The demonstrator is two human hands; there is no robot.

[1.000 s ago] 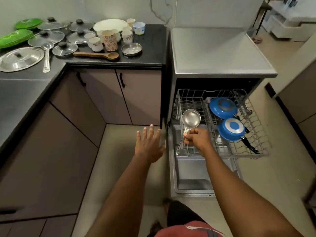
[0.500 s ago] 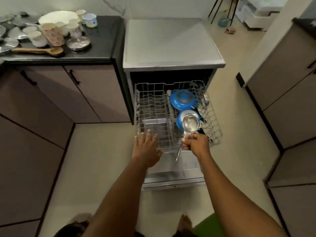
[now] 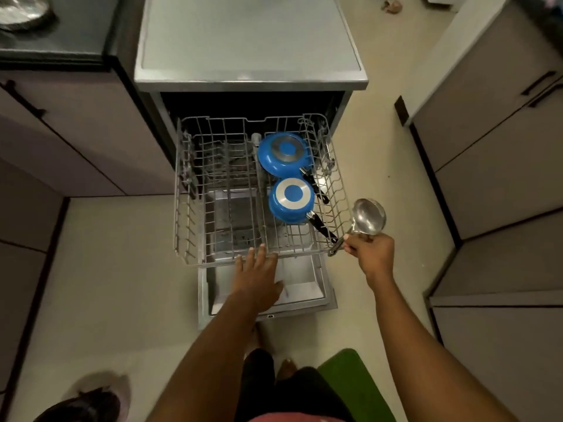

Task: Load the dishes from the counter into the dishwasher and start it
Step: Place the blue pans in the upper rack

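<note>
Ladle (image 3: 368, 216) swung right, gripped by right hand (image 3: 373, 254); flat left hand (image 3: 257, 278) seemingly touches rack (image 3: 178, 214).

The left half of the pulled-out rack (image 3: 189, 208) is left free above its tines. The right half is blocked by two upturned blue pans (image 3: 291, 199), black handles (image 3: 323, 228) angled toward the front-right corner.

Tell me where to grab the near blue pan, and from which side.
Its black handle, from the front right. The pan lies bottom up in the rack, so the body offers only a smooth dome; the handle sticks out toward the rack's front right corner. The right hand, holding the ladle, sits at that corner now.
</note>
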